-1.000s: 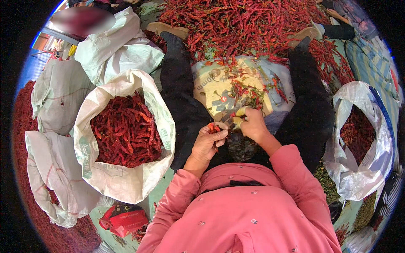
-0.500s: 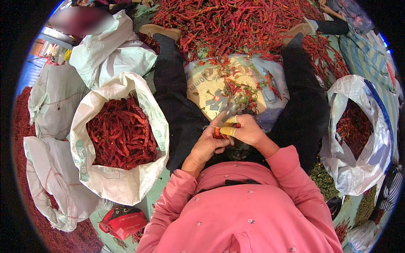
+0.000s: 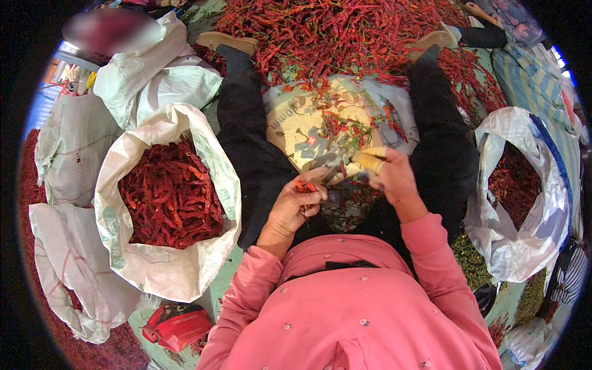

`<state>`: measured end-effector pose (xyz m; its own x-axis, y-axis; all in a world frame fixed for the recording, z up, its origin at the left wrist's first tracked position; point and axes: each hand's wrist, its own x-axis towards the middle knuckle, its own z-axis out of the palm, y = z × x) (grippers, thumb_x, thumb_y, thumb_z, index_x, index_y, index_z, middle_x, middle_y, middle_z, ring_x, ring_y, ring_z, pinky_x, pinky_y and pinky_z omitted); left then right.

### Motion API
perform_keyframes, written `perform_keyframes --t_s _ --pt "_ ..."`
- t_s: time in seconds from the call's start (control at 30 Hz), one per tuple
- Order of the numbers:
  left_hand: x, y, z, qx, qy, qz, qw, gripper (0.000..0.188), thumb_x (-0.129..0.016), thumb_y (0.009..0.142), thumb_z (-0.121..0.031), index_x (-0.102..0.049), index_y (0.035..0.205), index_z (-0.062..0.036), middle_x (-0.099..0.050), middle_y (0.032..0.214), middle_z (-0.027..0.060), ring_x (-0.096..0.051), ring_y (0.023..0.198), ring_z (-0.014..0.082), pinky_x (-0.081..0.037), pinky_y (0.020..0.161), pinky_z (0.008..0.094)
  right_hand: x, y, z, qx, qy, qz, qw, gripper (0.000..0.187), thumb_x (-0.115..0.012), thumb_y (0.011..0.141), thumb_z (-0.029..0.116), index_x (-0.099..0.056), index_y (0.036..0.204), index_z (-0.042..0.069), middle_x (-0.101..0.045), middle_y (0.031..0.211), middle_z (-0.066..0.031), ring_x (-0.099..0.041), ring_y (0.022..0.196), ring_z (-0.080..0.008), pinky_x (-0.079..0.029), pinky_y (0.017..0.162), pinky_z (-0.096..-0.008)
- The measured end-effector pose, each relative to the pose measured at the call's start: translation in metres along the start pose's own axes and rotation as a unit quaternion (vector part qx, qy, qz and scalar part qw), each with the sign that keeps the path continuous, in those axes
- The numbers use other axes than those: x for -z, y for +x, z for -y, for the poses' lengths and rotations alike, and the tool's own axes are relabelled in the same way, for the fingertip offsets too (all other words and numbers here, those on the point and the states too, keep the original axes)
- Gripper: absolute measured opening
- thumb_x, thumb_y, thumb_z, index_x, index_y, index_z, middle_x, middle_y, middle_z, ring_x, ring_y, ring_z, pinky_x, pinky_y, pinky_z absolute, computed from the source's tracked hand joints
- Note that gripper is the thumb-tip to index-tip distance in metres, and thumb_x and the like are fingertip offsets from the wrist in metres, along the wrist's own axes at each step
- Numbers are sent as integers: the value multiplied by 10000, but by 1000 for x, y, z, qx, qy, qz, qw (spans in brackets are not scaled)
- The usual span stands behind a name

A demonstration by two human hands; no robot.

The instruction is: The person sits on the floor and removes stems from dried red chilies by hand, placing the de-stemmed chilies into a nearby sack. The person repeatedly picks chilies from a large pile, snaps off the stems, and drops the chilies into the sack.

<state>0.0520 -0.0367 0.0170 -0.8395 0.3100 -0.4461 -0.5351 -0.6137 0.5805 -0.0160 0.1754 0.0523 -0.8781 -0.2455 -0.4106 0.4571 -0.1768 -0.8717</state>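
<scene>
Closed around a few red chili peppers (image 3: 304, 185), my left hand (image 3: 290, 206) is in front of my lap. My right hand (image 3: 394, 179) is to its right, apart from it, with yellow covers (image 3: 370, 160) on its fingers. Motion smears those fingers, so I cannot tell whether they hold anything. Between my legs lies a flat tan board (image 3: 290, 132) in clear plastic, strewn with loose chilies and green stems (image 3: 364, 132). Beyond it spreads a large heap of red chilies (image 3: 327, 40).
An open white sack (image 3: 166, 271) of red chilies stands at my left, and another open sack (image 3: 524, 250) at my right. More white sacks (image 3: 77, 145) are at far left. A red packet (image 3: 179, 327) lies on the floor. Another person's hand (image 3: 481, 12) shows at upper right.
My hands have come apart: the right has moved away to the right and upward, while the left keeps its chilies slightly left of before. The whole view has shifted a little.
</scene>
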Motion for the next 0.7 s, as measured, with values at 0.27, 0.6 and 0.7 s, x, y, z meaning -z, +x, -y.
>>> perform_keyframes --t_s 0.27,0.6,0.7 --pt "3 -7 -8 -68 -105 -35 991 151 -546 823 -18 -552 974 -9 -531 729 39 -456 573 86 -314 379 173 -13 -29 -18 78 -303 188 931 320 -654 686 -5 -576 996 -29 -608 762 -66 -589 742 -136 -477 668 -263" --pt "-25 -6 6 -80 272 -98 954 172 -647 823 -196 -573 817 -40 -458 593 -51 -402 513 28 -270 396 178 -18 -28 -18 -26 -222 125 967 79 -572 821 23 -576 884 -24 -575 659 -51 -556 515 -112 -436 433 -248" --pt "-31 -5 13 -163 453 -76 873 220 -619 847 -209 -577 765 -9 -451 596 -45 -376 545 32 -318 468 204 -19 -33 -20 109 -335 130 927 89 -597 787 43 -590 845 -24 -582 654 -123 -562 536 -197 -442 486 -306"
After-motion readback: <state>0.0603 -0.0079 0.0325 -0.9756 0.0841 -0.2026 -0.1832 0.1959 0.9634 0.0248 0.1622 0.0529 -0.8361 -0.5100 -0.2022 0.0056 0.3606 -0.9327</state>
